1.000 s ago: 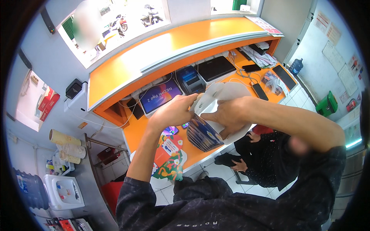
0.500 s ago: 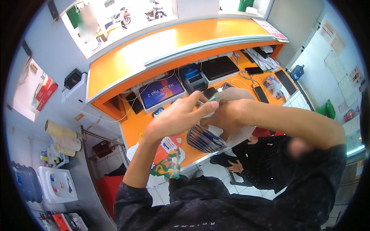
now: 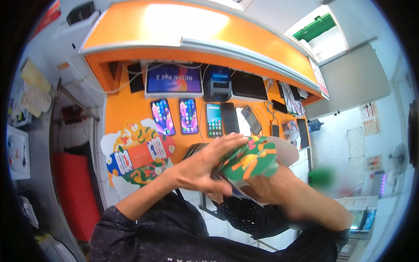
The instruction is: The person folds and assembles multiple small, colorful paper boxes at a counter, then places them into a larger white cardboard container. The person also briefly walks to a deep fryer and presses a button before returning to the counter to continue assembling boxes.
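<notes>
Both my hands hold a stack of printed cards (image 3: 246,163) close under the camera; its top face is green with orange and red shapes, and a white sheet edge (image 3: 286,148) shows behind it. My left hand (image 3: 203,170) grips the stack's left side, fingers curled over the top edge, where dark fanned card edges (image 3: 196,149) stick out. Under the stack's right side my right hand (image 3: 268,190) supports it, partly hidden and blurred. Both sit above the front edge of an orange desk (image 3: 124,111).
On the desk lie several phones (image 3: 188,115) in a row, a tablet (image 3: 173,79) standing behind them, a small black printer (image 3: 217,84) and a colourful cut-out display card (image 3: 139,157). A raised orange counter (image 3: 183,26) runs behind. A red seat (image 3: 72,192) stands at the left.
The view has swung down over the desk. The stack in my hands has turned from its white side to its green patterned side and come closer to the camera.
</notes>
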Available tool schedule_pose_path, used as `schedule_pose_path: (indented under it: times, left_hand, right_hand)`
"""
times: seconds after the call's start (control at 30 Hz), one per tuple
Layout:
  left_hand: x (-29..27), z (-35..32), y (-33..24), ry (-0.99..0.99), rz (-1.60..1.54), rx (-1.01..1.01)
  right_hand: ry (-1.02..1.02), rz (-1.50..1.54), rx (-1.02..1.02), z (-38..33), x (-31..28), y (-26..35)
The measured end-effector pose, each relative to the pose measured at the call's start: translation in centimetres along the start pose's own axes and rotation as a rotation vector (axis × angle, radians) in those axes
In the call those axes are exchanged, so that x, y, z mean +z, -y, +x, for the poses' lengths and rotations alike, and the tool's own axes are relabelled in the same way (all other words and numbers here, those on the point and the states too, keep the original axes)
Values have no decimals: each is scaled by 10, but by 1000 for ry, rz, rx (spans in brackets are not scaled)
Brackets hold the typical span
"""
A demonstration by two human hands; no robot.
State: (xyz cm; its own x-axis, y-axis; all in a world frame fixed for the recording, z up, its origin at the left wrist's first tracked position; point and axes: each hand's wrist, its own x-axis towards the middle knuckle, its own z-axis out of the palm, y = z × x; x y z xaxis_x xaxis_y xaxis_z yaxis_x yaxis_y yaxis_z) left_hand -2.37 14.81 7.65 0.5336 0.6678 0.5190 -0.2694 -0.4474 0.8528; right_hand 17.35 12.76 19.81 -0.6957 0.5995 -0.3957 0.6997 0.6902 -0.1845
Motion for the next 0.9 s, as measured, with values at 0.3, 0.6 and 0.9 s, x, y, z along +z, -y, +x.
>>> schedule_pose_path:
  times: [0.3, 0.6, 0.9]
  left_hand:
    - [-2, -10, 19, -55, 39, 13]
    - [-26, 23, -4, 59, -23, -98]
    - [-12, 36, 3, -68, -34, -96]
  right_hand:
    - [-36, -22, -119, 14, -9, -1]
    - [-12, 42, -34, 12, -17, 0]
    - [39, -21, -30, 7, -31, -4]
